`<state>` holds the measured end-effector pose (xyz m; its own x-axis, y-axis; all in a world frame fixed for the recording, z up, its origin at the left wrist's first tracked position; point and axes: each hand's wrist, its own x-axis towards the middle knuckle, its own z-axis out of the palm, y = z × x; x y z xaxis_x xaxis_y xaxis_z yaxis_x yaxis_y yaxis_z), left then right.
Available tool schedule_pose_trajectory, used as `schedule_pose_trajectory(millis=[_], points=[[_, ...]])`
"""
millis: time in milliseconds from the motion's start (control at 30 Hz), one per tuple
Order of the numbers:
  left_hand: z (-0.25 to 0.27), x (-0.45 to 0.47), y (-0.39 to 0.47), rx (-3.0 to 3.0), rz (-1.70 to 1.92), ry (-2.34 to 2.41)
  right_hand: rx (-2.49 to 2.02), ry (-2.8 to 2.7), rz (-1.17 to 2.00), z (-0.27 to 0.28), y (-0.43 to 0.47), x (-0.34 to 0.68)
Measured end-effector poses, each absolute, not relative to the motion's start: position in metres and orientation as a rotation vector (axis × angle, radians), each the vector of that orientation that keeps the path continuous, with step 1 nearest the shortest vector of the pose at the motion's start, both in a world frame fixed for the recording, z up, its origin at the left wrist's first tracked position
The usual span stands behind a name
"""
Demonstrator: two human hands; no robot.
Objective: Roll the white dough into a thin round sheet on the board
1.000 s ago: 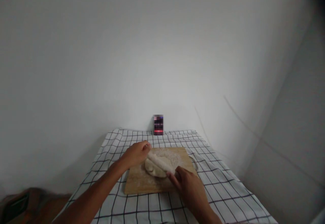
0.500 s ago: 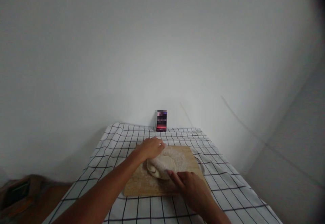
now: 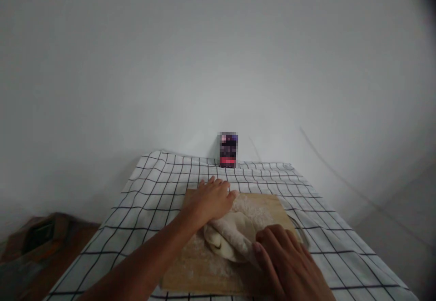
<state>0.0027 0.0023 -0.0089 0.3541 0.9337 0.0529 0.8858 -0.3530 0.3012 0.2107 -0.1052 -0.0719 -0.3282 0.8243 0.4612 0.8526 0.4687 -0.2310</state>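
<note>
On a wooden board [image 3: 190,269] lies a flattened piece of pale dough [image 3: 223,248], folded at its near left edge. A flour-dusted rolling pin [image 3: 236,238] crosses the dough at a slant, from far left to near right. My left hand [image 3: 213,199] rests palm down over the pin's far end, its fingers stretched out and apart. Around the near end, the fingers of my right hand [image 3: 284,251] are curled, with the thumb along its side. Both ends of the pin are hidden under my hands.
A white tablecloth with black checks [image 3: 163,173] covers the table. A phone-like screen [image 3: 228,150], blurred, stands against the wall at the back. The rim of a round dish [image 3: 301,230] shows beside the board's right edge. A brown boxy object [image 3: 44,235] is low at left.
The view has tilted down and closer. My right hand has gone from an extended finger at the dough's edge to curled around the pin. My left hand's fingers have spread forward.
</note>
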Motion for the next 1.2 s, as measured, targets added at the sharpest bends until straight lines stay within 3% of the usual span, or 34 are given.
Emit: schedule_pose_trajectory(millis=[500,967,1200], points=[[-0.017,-0.005,-0.019,2.425,0.413,1.756,-1.216,-2.206,-0.449,-0.101,-0.097,0.226],[-0.016,-0.012,-0.045,2.418,0.396,1.806,-1.329,-2.176,-0.380,-0.092,-0.111,0.210],[-0.016,-0.018,-0.061,2.426,0.571,1.784,-1.341,-2.185,-0.388,-0.087,-0.116,0.206]])
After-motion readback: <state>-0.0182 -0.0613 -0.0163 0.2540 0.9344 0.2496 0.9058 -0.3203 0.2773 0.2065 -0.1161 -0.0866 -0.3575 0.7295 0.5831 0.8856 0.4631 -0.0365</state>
